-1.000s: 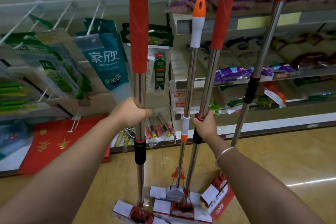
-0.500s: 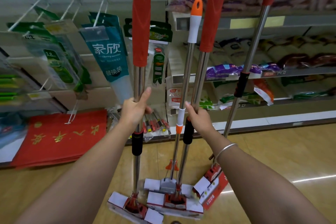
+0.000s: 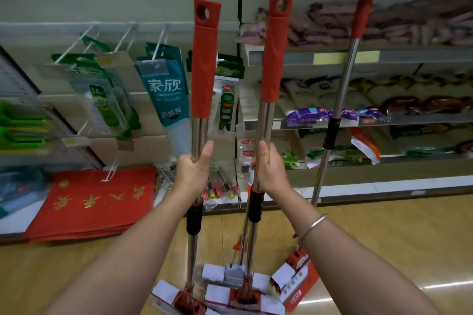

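Around mop poles [image 3: 200, 133], left hand [image 3: 192, 172], right hand [image 3: 271, 170]: tight grips.

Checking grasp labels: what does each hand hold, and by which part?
The left hand grips the left mop by its bare steel shaft, between red grip and black collar. The right hand grips the middle mop likewise.

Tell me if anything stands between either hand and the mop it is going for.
Nothing visible does. The left hand holds the left mop by its steel pole, and the right hand holds the middle mop. Another mop stands just behind it.
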{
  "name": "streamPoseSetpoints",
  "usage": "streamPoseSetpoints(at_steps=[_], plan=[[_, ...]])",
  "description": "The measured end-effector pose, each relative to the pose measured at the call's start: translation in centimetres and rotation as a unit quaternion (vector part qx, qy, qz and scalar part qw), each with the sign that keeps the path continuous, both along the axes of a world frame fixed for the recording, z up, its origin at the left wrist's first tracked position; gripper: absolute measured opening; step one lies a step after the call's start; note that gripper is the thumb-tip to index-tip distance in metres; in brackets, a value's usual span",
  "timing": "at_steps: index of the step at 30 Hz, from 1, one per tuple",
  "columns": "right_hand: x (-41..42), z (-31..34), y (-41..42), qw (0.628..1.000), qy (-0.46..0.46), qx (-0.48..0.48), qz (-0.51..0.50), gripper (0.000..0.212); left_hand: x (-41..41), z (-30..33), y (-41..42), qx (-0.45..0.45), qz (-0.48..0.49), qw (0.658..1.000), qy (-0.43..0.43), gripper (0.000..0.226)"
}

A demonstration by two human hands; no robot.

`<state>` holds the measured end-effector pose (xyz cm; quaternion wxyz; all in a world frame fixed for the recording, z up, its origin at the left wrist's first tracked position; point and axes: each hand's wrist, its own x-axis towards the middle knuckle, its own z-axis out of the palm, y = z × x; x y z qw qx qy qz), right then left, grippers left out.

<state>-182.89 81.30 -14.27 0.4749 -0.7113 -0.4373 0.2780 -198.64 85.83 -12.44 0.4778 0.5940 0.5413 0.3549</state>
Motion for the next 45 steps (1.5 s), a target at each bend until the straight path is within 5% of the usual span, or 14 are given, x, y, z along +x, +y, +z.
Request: streamPoseSetpoints(at_steps=[6,10,18,22,25,30,38,45], plan=[[-3.3,2.2,-1.6,0.998,-0.039,-0.003,0.045,0.079,-3.0,3.8,-1.0,0.051,0.056,0.997,-0.025,0.062],[-6.2,3.4,-2.3,0.994,-0.088,0.015,0.062,0.071,-6.3,6.0,-1.4,0.078,0.11,0.99,-0.038,0.069],[-12.8,9.3,-1.6,0.979,-0.141,0.111,0.096,0.09,-14.0,7.5,-2.2,0.112,0.184,0.976,-0.015,0.086],[-18.5,12.1,-0.2,0.969,-0.151,0.135,0.144,0.085,-20.2,8.8,-2.3,0.129,0.225,0.966,-0.004,0.072],[-23.6,13.5,0.8,0.96,-0.171,0.142,0.168,0.062,-25.9,10.2,-2.1,0.151,0.269,0.951,0.003,0.063],[-32.2,14.6,3.2,0.951,-0.17,0.145,0.212,0.043,-35.8,13.1,-1.4,0.173,0.317,0.933,0.012,0.072],[-45.1,15.8,8.2,0.932,-0.145,0.172,0.285,0.059,-47.5,15.3,-0.5,0.193,0.365,0.911,0.016,0.065],[-55.2,17.4,13.6,0.911,-0.142,0.187,0.338,0.047,-56.9,17.5,2.2,0.194,0.444,0.874,0.042,0.076]])
